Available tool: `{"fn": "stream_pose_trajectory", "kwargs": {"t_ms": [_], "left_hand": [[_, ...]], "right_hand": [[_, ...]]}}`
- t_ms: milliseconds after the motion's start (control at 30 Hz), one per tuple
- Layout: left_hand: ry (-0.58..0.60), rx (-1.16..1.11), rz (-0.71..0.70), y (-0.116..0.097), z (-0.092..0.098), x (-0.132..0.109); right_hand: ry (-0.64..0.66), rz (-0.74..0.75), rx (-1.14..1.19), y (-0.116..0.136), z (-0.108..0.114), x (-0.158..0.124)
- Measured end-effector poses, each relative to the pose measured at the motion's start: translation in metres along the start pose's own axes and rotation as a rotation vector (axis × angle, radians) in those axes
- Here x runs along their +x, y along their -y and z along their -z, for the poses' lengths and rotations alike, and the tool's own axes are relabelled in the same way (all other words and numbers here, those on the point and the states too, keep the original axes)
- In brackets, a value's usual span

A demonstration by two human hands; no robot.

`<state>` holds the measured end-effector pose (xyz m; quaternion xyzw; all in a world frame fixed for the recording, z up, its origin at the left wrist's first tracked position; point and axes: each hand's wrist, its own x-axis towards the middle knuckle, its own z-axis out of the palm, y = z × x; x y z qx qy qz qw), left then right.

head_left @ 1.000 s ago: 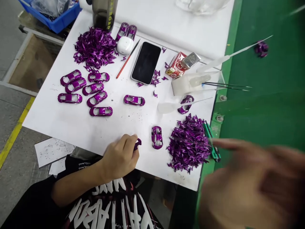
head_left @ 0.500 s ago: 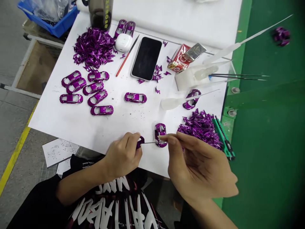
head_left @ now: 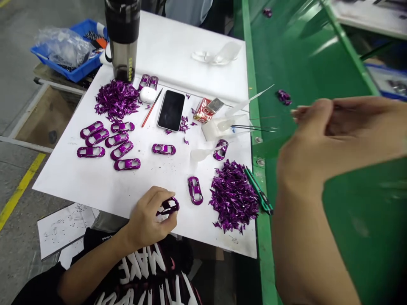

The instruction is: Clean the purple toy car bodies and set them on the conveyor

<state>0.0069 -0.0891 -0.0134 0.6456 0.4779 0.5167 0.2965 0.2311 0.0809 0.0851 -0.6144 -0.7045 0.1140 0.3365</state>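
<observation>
Grip of the left hand holds a purple car shell; right hand too blurred to tell.

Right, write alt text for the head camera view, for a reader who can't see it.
The left hand holds a glossy purple model car body above a white board with rows of matching car bodies and a heap of purple trimmings. The right hand is raised over a green mat. A smartphone lies on the board.

Car shells lie left of the phone on the board.
</observation>
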Motion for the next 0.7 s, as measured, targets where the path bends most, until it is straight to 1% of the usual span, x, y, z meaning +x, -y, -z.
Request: {"fn": "stream_pose_trajectory", "kwargs": {"t_ms": [33,100,167,233,300,333,400,433,467,500,533,567,600,633,700], "left_hand": [[-0.008,-0.022,-0.002,0.000,0.002,0.001],[-0.018,-0.058,0.041,0.000,0.005,0.002],[-0.022,-0.112,0.103,0.000,0.008,0.001],[-0.023,-0.188,0.143,0.003,0.010,0.000],[-0.023,-0.299,0.174,0.006,0.013,0.001],[-0.024,-0.374,0.196,0.008,0.015,0.002],[-0.021,-0.551,0.252,0.011,0.018,0.006],[-0.011,-0.641,0.282,0.012,0.019,0.007],[0.009,-0.719,0.312,0.012,0.020,0.008],[0.031,-0.782,0.343,0.011,0.021,0.007],[0.054,-0.834,0.375,0.009,0.021,0.005],[0.074,-0.878,0.408,0.006,0.021,0.001],[0.092,-0.918,0.439,0.002,0.020,-0.004],[0.102,-0.961,0.467,-0.003,0.020,-0.011],[0.111,-1.046,0.516,-0.016,0.018,-0.026]], "right_hand": [[-0.011,-0.003,0.002,0.003,-0.008,0.000],[-0.051,-0.020,0.011,0.005,-0.021,-0.002],[-0.087,-0.044,0.016,0.001,-0.026,0.001],[-0.118,-0.079,0.012,-0.004,-0.024,0.007],[-0.186,-0.106,-0.009,-0.004,-0.015,0.004],[-0.245,-0.110,-0.020,0.000,-0.010,-0.004],[-0.320,-0.082,-0.035,0.014,-0.001,-0.038],[-0.256,-0.039,-0.042,0.023,0.002,-0.061],[-0.090,0.020,-0.046,0.032,0.004,-0.087],[0.146,0.147,-0.020,0.039,0.004,-0.113],[0.248,0.248,0.017,0.044,0.003,-0.138],[0.302,0.305,0.012,0.047,0.002,-0.160],[0.328,0.371,-0.006,0.047,0.001,-0.177],[0.340,0.442,-0.015,0.045,0.001,-0.191],[0.329,0.524,-0.026,0.037,0.000,-0.207]]}}
